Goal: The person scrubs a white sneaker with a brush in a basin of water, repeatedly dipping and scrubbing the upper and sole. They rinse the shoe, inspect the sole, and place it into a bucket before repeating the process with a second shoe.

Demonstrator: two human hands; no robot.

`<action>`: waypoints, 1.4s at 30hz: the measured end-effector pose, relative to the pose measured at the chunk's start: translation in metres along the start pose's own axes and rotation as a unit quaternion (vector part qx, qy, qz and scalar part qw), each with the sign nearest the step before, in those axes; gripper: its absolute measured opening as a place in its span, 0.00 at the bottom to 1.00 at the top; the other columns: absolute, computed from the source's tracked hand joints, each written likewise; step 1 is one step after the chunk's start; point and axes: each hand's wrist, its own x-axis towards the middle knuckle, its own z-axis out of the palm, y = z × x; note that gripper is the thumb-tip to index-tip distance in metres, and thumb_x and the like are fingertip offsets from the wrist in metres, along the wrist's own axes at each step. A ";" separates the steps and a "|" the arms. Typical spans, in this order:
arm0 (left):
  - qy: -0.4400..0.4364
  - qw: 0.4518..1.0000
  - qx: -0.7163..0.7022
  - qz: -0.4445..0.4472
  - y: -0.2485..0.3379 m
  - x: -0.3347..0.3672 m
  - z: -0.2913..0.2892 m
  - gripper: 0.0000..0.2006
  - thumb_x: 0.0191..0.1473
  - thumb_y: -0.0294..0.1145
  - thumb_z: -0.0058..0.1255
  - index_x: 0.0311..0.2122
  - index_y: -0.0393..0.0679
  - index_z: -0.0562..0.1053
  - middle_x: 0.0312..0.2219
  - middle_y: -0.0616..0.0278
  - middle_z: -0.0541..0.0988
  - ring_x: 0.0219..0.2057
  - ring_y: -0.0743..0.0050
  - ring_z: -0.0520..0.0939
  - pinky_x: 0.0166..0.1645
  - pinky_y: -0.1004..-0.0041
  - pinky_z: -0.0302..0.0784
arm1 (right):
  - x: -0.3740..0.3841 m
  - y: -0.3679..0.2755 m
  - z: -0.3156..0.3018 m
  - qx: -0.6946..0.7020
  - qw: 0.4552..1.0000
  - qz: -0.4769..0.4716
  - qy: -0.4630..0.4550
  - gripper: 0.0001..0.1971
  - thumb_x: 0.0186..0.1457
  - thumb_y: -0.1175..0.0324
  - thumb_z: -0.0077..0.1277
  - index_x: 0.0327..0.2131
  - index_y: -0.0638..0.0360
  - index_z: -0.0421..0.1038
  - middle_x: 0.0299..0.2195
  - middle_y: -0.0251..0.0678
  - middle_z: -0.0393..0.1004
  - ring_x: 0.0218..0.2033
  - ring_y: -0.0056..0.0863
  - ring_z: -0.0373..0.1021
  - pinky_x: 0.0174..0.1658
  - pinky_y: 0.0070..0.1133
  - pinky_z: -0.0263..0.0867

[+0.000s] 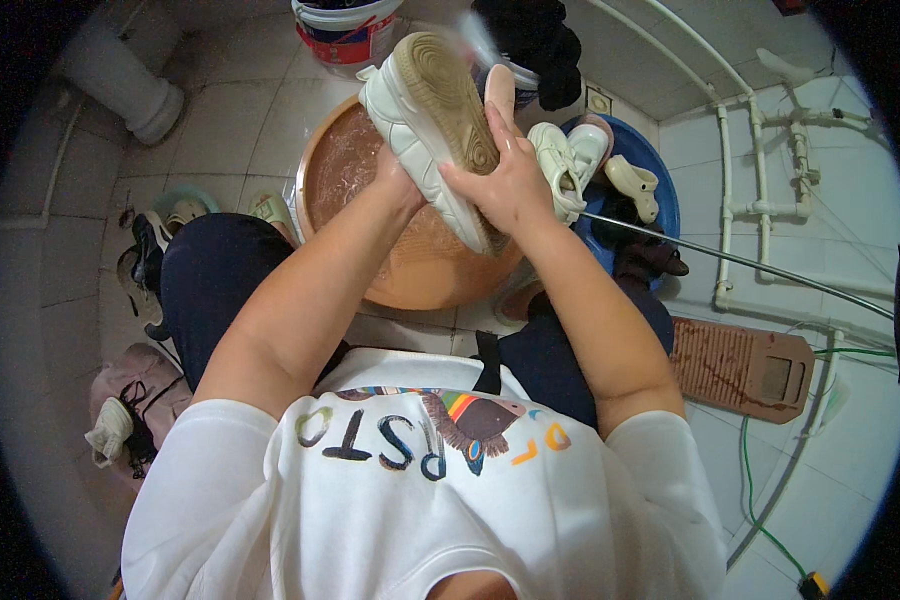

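Observation:
A white sneaker is held up over a round orange-brown basin, its tan patterned sole turned toward the right. My left hand grips it from the left, with the fingers partly hidden behind the upper. On the other side my right hand has its thumb pressed against the shoe, and its other fingers point upward. Beside those fingertips sticks up a pale pink, rounded, flat piece, whose kind I cannot make out. Bubbly, brownish water fills the basin below.
A blue tub with white shoes, a pale clog and dark items stands right of the basin. Buckets stand beyond it. A metal rod crosses toward the right. A brown washboard lies by white wall pipes.

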 end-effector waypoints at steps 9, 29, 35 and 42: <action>0.345 0.876 0.309 -0.133 0.068 -0.005 0.057 0.27 0.56 0.52 0.25 0.52 0.40 0.57 0.51 0.53 0.61 0.55 0.59 0.58 0.57 0.54 0.46 | 0.057 0.026 0.017 0.282 0.954 0.054 -0.090 0.37 0.41 0.53 0.53 0.54 0.58 0.53 0.45 0.46 0.65 0.44 0.33 0.65 0.41 0.26 0.63; 0.400 0.903 0.159 0.008 0.161 0.026 0.047 0.15 0.53 0.46 0.35 0.33 0.43 0.65 0.34 0.57 0.68 0.38 0.67 0.66 0.47 0.69 0.59 | 0.130 0.239 0.286 0.171 0.937 0.283 -0.111 0.40 0.36 0.51 0.53 0.51 0.67 0.54 0.46 0.49 0.63 0.46 0.38 0.62 0.49 0.25 0.55; 0.380 0.902 0.202 -0.009 0.154 0.029 0.023 0.18 0.51 0.47 0.38 0.39 0.43 0.65 0.35 0.58 0.70 0.38 0.68 0.68 0.44 0.67 0.61 | 0.154 0.235 0.309 0.124 0.914 0.378 -0.079 0.34 0.38 0.52 0.53 0.46 0.66 0.60 0.39 0.42 0.68 0.38 0.34 0.65 0.37 0.25 0.63; 0.412 0.877 0.243 -0.045 0.130 0.030 0.015 0.17 0.50 0.45 0.39 0.40 0.44 0.66 0.38 0.60 0.69 0.39 0.69 0.67 0.46 0.63 0.57 | 0.113 0.141 0.175 0.552 0.727 0.315 -0.261 0.30 0.48 0.53 0.44 0.50 0.62 0.55 0.44 0.44 0.65 0.41 0.34 0.66 0.43 0.28 0.64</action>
